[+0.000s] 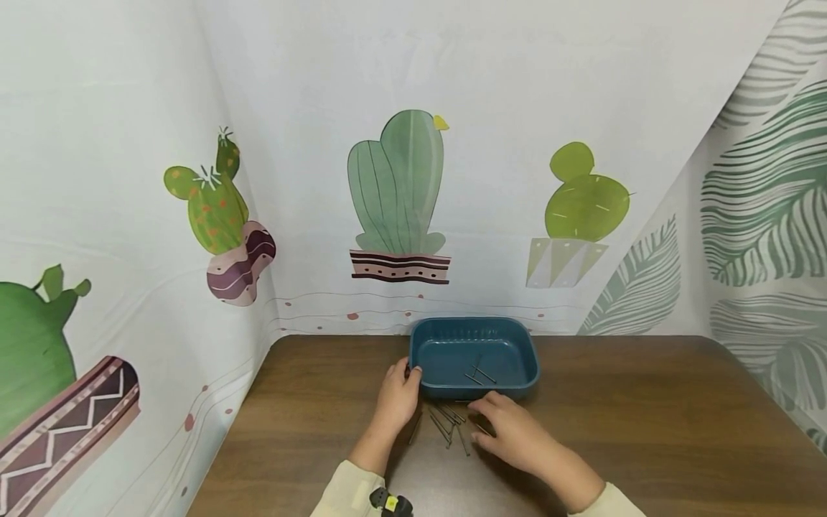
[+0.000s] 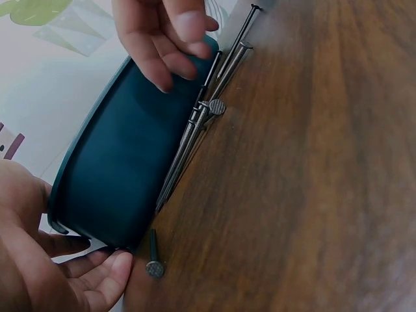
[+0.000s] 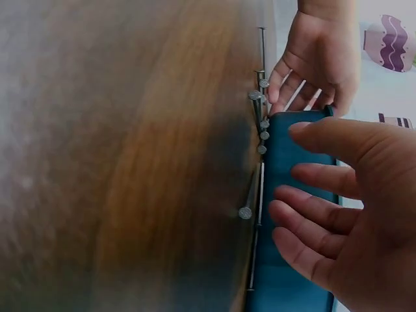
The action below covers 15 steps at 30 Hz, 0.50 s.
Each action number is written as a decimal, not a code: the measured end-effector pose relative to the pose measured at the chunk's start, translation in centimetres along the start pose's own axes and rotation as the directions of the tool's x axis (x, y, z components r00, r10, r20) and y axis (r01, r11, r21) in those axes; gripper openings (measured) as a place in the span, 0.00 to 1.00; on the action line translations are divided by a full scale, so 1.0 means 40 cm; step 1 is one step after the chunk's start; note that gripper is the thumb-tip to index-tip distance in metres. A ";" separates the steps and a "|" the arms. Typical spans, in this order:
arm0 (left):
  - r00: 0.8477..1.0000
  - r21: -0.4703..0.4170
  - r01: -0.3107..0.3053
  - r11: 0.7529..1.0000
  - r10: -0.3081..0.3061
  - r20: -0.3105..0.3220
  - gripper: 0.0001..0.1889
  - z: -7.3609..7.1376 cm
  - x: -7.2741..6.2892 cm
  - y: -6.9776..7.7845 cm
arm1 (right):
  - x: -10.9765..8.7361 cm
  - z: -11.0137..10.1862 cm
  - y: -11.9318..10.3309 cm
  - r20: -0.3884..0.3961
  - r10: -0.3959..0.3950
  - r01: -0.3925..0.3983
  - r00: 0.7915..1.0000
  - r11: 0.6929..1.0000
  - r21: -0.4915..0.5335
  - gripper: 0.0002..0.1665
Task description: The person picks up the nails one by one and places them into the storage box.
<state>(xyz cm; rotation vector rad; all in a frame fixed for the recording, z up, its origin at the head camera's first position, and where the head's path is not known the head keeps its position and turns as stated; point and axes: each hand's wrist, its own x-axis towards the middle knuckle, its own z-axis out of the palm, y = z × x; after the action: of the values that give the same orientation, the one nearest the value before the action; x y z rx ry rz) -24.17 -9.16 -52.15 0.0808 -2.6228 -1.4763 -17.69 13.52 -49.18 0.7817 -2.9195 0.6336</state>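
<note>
Head view: loose nails (image 1: 463,440) lie on the surface (image 1: 646,416) at 7 o'clock from the tray (image 1: 446,356), others inside. The left hand (image 1: 396,398), relaxed, touches its 8 o'clock side; the right hand (image 1: 513,433), spread, empty, hovers at 5, apparently nail-picking: pinching is needed. Left wrist: overlapping nails may hinder that. Right wrist: printed backdrop (image 3: 392,45) at 2.

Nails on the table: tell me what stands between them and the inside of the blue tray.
The near wall of the blue tray stands between the nails and its inside; they would likely need lifting over the rim.
</note>
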 end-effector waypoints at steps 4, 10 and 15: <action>1.000 0.000 0.001 1.000 -0.001 -0.001 0.23 0.000 0.000 0.002 | 0.001 0.011 0.006 0.001 -0.013 0.013 1.000 1.000 -0.013 0.21; 1.000 -0.005 0.001 1.000 -0.001 0.006 0.24 0.000 -0.001 0.002 | 0.000 0.021 0.010 0.015 -0.019 0.019 1.000 1.000 -0.024 0.18; 1.000 0.003 0.000 1.000 0.000 0.005 0.23 0.001 0.001 -0.002 | 0.003 0.025 0.011 0.019 -0.028 0.029 0.999 0.999 -0.021 0.16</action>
<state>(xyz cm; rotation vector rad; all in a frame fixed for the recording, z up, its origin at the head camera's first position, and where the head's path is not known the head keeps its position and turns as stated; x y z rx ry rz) -24.21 -9.17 -52.24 0.0775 -2.6285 -1.4750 -17.98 13.41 -50.26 0.8302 -2.9214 0.5946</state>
